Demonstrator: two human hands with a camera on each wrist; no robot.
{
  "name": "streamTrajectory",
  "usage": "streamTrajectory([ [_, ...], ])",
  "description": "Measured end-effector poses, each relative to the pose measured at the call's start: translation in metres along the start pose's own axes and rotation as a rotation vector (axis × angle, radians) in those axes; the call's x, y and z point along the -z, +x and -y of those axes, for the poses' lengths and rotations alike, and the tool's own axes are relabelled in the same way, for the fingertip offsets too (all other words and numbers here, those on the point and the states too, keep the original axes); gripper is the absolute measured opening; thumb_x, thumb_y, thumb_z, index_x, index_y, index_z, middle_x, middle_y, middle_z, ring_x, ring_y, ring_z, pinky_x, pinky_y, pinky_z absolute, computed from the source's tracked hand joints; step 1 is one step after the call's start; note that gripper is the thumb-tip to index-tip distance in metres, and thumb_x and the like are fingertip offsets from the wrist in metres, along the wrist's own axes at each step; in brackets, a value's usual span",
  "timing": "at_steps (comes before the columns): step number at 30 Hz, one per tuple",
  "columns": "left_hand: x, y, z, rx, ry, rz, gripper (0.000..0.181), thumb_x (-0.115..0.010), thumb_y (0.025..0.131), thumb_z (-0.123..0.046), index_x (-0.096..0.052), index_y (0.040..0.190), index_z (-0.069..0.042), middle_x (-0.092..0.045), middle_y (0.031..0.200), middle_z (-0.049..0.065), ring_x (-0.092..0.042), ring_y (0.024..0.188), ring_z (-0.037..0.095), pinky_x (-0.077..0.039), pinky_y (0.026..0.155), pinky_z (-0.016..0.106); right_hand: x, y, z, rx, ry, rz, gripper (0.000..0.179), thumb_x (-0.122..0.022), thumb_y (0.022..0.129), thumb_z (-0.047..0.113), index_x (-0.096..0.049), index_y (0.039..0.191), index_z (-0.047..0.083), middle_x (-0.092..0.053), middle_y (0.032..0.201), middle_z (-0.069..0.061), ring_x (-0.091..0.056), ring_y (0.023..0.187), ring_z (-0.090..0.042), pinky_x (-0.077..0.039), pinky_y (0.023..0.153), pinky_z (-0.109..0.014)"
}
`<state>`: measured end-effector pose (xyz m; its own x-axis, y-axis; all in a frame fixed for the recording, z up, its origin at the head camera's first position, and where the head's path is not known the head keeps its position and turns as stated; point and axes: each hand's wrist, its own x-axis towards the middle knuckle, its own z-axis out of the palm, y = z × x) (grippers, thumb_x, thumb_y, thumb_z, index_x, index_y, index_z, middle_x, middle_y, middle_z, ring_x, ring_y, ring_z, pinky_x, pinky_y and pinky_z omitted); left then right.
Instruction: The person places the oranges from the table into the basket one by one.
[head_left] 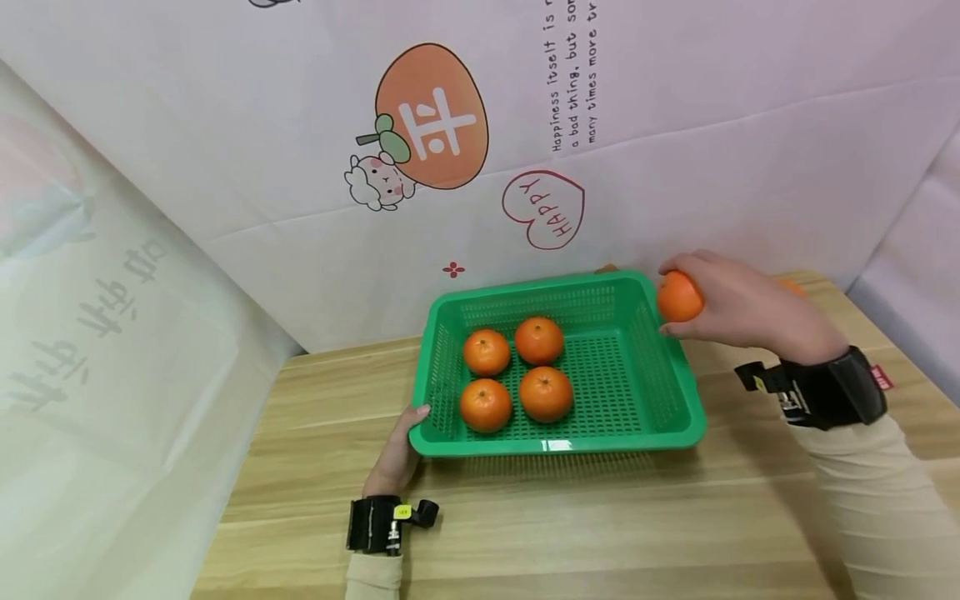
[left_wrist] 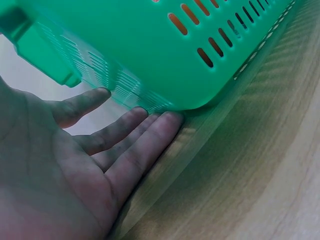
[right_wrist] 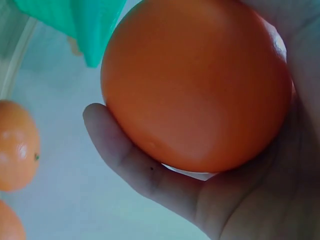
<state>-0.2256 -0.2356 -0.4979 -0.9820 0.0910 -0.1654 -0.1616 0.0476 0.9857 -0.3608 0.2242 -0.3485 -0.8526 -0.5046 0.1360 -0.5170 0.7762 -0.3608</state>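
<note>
My right hand (head_left: 731, 300) grips an orange (head_left: 681, 297) just above the right end of a green plastic basket (head_left: 555, 448). In the right wrist view the fruit (right_wrist: 200, 85) fills the grasp, with a finger bent along its lower side. At the basket's near left corner is my left hand (head_left: 401, 446), its thumb lying on the rim. The left wrist view shows that hand's other fingers (left_wrist: 145, 145) loosely extended, tips against the outer wall of the basket (left_wrist: 135, 60). Several oranges (head_left: 546, 394) sit in the basket's left half.
Behind the right hand, another orange (head_left: 792, 287) shows partly on the wooden table (head_left: 525, 533). One more orange (head_left: 607, 268) peeks over the basket's back rim. A white printed sheet (head_left: 637, 192) rises behind the table, and pale sheeting (head_left: 112, 375) hangs on the left.
</note>
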Motion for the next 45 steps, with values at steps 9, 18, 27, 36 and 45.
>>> streamTrajectory([
  [9, 0.002, -0.001, -0.002, -0.009, -0.004, -0.011, 0.07, -0.037, 0.1, -0.043, -0.03, 0.163, -0.014, -0.042, 0.154, 0.02, -0.044, 0.131, 0.02, -0.023, 0.118, 0.039, 0.0, 0.019, 0.027, 0.047, 0.031, 0.007, 0.078, -0.091, 0.079, 0.035, -0.056, 0.142, 0.003, -0.061, 0.135, -0.023, -0.065, 0.102, -0.032, -0.058, 0.08, -0.047],
  [18, 0.003, -0.001, -0.001, -0.014, -0.007, -0.007, 0.069, -0.038, 0.101, -0.042, -0.03, 0.163, -0.014, -0.042, 0.155, 0.02, -0.045, 0.131, 0.019, -0.024, 0.117, 0.039, -0.02, 0.041, 0.034, 0.104, 0.042, 0.063, 0.079, -0.092, 0.078, 0.033, -0.057, 0.143, 0.005, -0.064, 0.128, -0.02, -0.065, 0.098, -0.029, -0.058, 0.076, -0.043],
  [27, 0.006, 0.001, -0.002, -0.027, 0.001, -0.004, 0.069, -0.039, 0.1, -0.043, -0.033, 0.162, -0.013, -0.044, 0.153, 0.02, -0.046, 0.13, 0.018, -0.024, 0.117, 0.038, -0.028, 0.056, 0.044, 0.156, -0.016, 0.122, 0.077, -0.093, 0.075, 0.033, -0.059, 0.137, 0.002, -0.065, 0.123, -0.019, -0.064, 0.092, -0.027, -0.057, 0.074, -0.042],
  [36, 0.006, 0.001, 0.0, -0.014, -0.003, 0.006, 0.072, -0.039, 0.1, -0.044, -0.027, 0.166, -0.017, -0.038, 0.162, 0.017, -0.04, 0.14, 0.026, -0.024, 0.119, 0.04, -0.035, 0.072, 0.061, 0.162, 0.018, 0.173, 0.075, -0.093, 0.075, 0.037, -0.06, 0.135, 0.007, -0.065, 0.122, -0.015, -0.063, 0.092, -0.025, -0.056, 0.074, -0.039],
  [45, 0.003, 0.003, 0.002, -0.023, -0.026, 0.023, 0.073, -0.039, 0.1, -0.044, -0.024, 0.167, -0.019, -0.038, 0.164, 0.015, -0.04, 0.141, 0.023, -0.024, 0.12, 0.041, -0.049, 0.083, 0.062, 0.185, 0.024, 0.209, 0.07, -0.093, 0.075, 0.034, -0.062, 0.132, 0.007, -0.066, 0.117, -0.012, -0.061, 0.093, -0.025, -0.052, 0.077, -0.039],
])
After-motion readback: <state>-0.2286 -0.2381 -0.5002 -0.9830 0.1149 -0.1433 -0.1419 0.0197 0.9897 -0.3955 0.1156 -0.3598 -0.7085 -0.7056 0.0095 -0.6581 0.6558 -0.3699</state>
